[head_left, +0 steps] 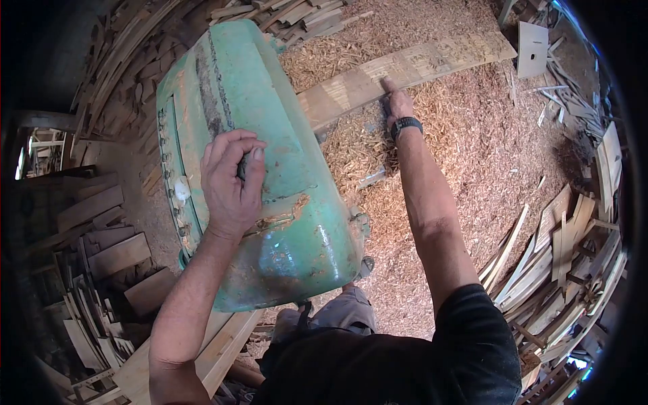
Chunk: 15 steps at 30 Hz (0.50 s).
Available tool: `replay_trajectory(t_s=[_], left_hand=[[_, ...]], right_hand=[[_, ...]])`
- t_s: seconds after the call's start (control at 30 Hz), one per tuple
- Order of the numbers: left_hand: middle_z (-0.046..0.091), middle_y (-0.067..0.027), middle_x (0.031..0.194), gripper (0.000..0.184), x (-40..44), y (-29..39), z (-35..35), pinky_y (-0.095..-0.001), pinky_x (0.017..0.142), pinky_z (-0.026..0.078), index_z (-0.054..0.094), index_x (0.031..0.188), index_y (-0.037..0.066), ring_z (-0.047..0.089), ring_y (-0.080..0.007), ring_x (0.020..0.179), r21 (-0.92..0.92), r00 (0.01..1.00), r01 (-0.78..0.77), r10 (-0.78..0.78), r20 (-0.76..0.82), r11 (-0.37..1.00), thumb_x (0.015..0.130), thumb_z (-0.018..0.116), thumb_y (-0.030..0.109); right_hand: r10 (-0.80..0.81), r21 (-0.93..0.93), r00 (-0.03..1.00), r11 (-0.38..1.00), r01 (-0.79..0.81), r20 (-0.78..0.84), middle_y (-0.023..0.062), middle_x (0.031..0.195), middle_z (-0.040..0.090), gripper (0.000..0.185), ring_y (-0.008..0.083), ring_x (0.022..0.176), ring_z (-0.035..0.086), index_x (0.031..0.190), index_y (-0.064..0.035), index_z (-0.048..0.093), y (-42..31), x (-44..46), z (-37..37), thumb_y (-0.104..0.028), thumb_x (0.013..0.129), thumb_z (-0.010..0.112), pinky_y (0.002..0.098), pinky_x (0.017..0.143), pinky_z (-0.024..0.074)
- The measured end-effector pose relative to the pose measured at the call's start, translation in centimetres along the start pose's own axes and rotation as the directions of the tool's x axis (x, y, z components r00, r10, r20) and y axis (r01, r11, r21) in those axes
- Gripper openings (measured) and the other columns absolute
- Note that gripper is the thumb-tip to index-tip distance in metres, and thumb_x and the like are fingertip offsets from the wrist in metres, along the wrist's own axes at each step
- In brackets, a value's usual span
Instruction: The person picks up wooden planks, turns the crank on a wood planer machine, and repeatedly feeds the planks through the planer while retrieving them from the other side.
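A large green metal machine (290, 162), which looks like a wood planer, stands in front of me, scuffed and dusted with shavings. My left hand (231, 182) is on its top, fingers curled round a small dark knob (242, 167) that they mostly cover. From the machine's right side a long wooden board (439, 59) stretches out over the shavings. My right hand (399, 106), wearing a dark watch (407, 124), grips the board's near edge with the thumb on top. The fingers beneath the board are partly hidden.
Wood shavings (472, 142) cover the floor. Stacked boards (119, 256) lie at left, and loose strips (563, 250) pile up at right. More slats (307, 17) lie behind the machine. A pale panel (532, 48) stands near the board's far end.
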<state>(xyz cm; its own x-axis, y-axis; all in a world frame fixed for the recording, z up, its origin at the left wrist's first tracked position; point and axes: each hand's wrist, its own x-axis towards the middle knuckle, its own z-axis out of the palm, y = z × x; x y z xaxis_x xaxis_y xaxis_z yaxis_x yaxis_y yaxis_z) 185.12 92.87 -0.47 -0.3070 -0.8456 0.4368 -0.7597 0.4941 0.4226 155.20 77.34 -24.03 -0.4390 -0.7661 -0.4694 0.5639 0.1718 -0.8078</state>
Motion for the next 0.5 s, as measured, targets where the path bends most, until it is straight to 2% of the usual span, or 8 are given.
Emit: replay_trajectory(t_s=[0.1, 0.27, 0.33, 0.4, 0.5], left_hand=[[0.059, -0.0114, 0.102, 0.016, 0.0, -0.2, 0.1, -0.0317, 0.080, 0.044, 0.063, 0.093, 0.002, 0.055, -0.0223, 0.092, 0.005, 1.000, -0.017, 0.017, -0.007, 1.000, 0.092, 0.049, 0.010], [0.059, -0.0110, 0.102, 0.016, -0.1, -0.3, 0.0, -0.0310, 0.078, 0.044, 0.064, 0.094, 0.002, 0.054, -0.0219, 0.091, 0.006, 1.000, -0.006, 0.006, 0.002, 1.000, 0.093, 0.050, 0.011], [0.059, -0.0108, 0.102, 0.016, -0.1, -0.3, 0.0, -0.0308, 0.077, 0.044, 0.064, 0.094, 0.002, 0.054, -0.0218, 0.091, 0.010, 1.000, -0.009, 0.009, 0.000, 1.000, 0.093, 0.050, 0.011], [0.059, -0.0108, 0.102, 0.016, -0.1, -0.3, 0.0, -0.0307, 0.077, 0.044, 0.064, 0.094, 0.002, 0.054, -0.0219, 0.091, 0.006, 1.000, -0.001, 0.001, 0.005, 1.000, 0.093, 0.050, 0.012], [0.059, -0.0108, 0.102, 0.017, -0.1, -0.4, -0.1, -0.0305, 0.077, 0.043, 0.064, 0.094, 0.002, 0.054, -0.0217, 0.090, 0.037, 1.000, -0.026, 0.026, 0.001, 0.999, 0.094, 0.050, 0.012]], right_hand=[[0.005, -0.030, 1.000, 1.000, -0.005, 0.001, 0.0138, 0.104, 0.065, 0.052, 0.0233, 0.089, 0.060, 0.111, 0.0076, 0.060, 1.6, 2.9, -0.8, -0.024, 0.074, 0.079, 0.0324, 0.082, 0.0462], [-0.044, 0.002, 0.999, 0.999, 0.044, 0.026, 0.0120, 0.097, 0.065, 0.053, 0.0206, 0.080, 0.058, 0.108, 0.0079, 0.061, 0.9, 0.9, -0.1, -0.024, 0.071, 0.081, 0.0314, 0.077, 0.0459], [-0.012, -0.079, 1.000, 0.997, 0.011, -0.013, 0.0125, 0.099, 0.066, 0.052, 0.0212, 0.084, 0.060, 0.108, 0.0078, 0.062, 0.4, 0.7, -0.1, -0.022, 0.069, 0.081, 0.0311, 0.079, 0.0462], [0.005, -0.062, 1.000, 0.998, -0.004, 0.015, 0.0129, 0.102, 0.066, 0.052, 0.0227, 0.088, 0.061, 0.109, 0.0077, 0.062, 0.3, 0.5, -0.1, -0.020, 0.068, 0.081, 0.0306, 0.083, 0.0461], [-0.040, -0.112, 0.999, 0.993, 0.036, -0.032, 0.0134, 0.112, 0.064, 0.057, 0.0232, 0.097, 0.061, 0.116, 0.0059, 0.061, 0.9, 1.5, -0.3, -0.021, 0.069, 0.080, 0.0321, 0.087, 0.0452]])
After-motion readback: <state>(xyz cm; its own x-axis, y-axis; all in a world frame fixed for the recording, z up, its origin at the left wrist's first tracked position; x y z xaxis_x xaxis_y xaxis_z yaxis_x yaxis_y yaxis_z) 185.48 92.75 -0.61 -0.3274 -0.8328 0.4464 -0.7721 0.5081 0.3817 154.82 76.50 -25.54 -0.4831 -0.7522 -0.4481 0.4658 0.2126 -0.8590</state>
